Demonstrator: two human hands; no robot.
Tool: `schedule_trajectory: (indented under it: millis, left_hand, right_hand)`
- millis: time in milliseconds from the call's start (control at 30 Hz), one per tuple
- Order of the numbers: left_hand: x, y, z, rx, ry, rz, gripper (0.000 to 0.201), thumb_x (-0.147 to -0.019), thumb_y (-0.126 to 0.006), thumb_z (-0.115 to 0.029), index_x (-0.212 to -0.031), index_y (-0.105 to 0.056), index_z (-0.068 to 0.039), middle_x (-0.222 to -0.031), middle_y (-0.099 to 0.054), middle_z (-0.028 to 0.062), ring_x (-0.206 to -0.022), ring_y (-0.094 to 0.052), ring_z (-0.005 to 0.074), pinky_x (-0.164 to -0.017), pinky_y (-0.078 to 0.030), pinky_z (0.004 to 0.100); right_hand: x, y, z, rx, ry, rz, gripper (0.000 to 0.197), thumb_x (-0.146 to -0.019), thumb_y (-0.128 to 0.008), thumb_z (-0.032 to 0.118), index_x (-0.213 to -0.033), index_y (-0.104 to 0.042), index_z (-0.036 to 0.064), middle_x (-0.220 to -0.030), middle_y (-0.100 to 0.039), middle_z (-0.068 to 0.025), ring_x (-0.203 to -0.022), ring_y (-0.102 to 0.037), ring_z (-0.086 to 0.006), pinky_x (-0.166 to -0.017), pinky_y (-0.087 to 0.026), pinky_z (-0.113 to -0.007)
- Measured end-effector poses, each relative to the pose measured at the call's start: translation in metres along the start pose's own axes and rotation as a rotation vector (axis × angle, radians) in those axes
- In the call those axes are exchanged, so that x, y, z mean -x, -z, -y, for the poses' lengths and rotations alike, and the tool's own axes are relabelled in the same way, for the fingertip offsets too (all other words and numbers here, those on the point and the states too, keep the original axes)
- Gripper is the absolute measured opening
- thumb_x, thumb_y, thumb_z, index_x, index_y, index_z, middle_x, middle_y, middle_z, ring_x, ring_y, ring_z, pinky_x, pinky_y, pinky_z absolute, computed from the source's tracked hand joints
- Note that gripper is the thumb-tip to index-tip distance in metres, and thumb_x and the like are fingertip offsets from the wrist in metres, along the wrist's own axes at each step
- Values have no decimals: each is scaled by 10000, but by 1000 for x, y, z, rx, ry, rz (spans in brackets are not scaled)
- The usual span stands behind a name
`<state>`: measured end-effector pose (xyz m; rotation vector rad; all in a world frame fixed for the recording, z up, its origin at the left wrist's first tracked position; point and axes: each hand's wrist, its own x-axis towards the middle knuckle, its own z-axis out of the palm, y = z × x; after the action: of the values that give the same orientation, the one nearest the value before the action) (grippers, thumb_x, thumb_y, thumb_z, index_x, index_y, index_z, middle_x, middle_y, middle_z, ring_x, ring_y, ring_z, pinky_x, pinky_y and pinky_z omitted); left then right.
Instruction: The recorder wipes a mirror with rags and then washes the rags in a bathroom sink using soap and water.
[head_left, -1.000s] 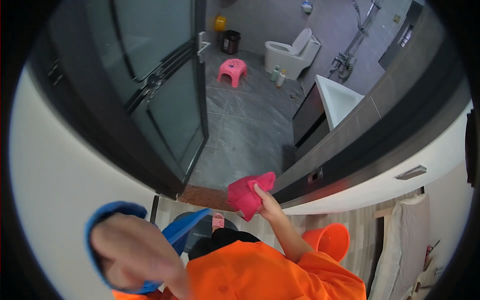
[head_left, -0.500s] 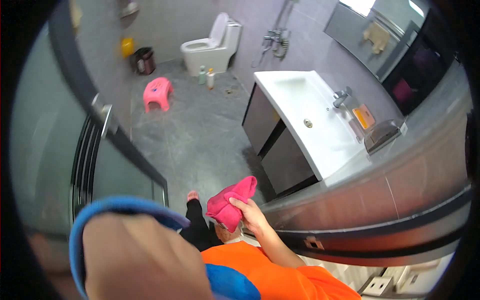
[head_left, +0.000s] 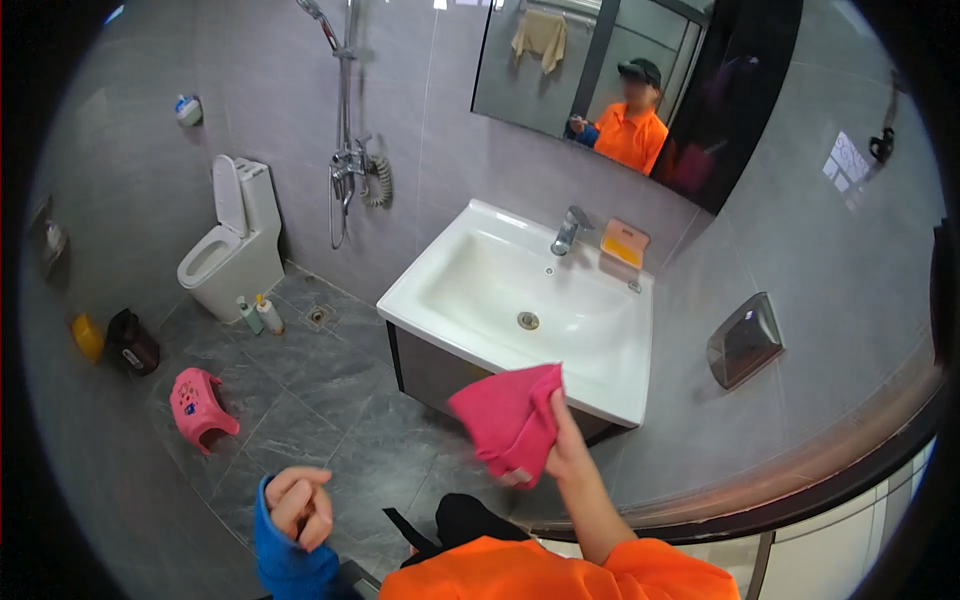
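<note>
My right hand point(head_left: 569, 445) is closed on a folded deep-pink cloth point(head_left: 508, 425), its thumb on top. The cloth hangs in front of the white washbasin point(head_left: 430, 318) and overlaps its near edge in the picture. A pale tag shows at the cloth's lower corner. My left hand point(head_left: 300, 508), coming out of a blue sleeve point(head_left: 285, 560), is held low on the left with its fingers curled in. Nothing shows between them.
A chrome tap point(head_left: 570, 230) and an orange soap dish point(head_left: 624, 245) stand on the basin's back rim. Beyond lie a pink stool point(head_left: 200, 405), two bottles point(head_left: 268, 312), a dark bin point(head_left: 133, 342) and a toilet point(head_left: 235, 265). A dark dispenser point(head_left: 745, 342) juts from the right wall.
My view has swung right and come nearer the basin; the door has left the picture. My left hand has dropped from close before the camera to the lower left. The right still holds the cloth.
</note>
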<state>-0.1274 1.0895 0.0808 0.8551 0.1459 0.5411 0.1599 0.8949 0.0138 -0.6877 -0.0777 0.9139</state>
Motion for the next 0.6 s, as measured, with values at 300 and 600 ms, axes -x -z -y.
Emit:
schedule_trajectory:
  millis: [300,600]
  left_hand:
    - [-202,18,-23,-696,122,-46,207,-880,-467,-140,-985,-569,6,-579,-479,5,-457,-377,46,-404,-265,186]
    - [-452,-63,18,-1598,-1309,302,245,-804,-558,-176,-954,-584,16,-724,-563,90,-624,-527,219,-573,-442,324]
  right_hand:
    - [-135,-23,79,896,369,-356,492,-827,-581,406,-1044,-548,-35,-958,-603,-79,-845,-573,-161,-761,-453,-292]
    - [-205,-108,55,345,-107,270,880,-805,-150,701,-1254,-392,-16,-1176,-506,-215,-1104,-488,-334,-906,-411,-471]
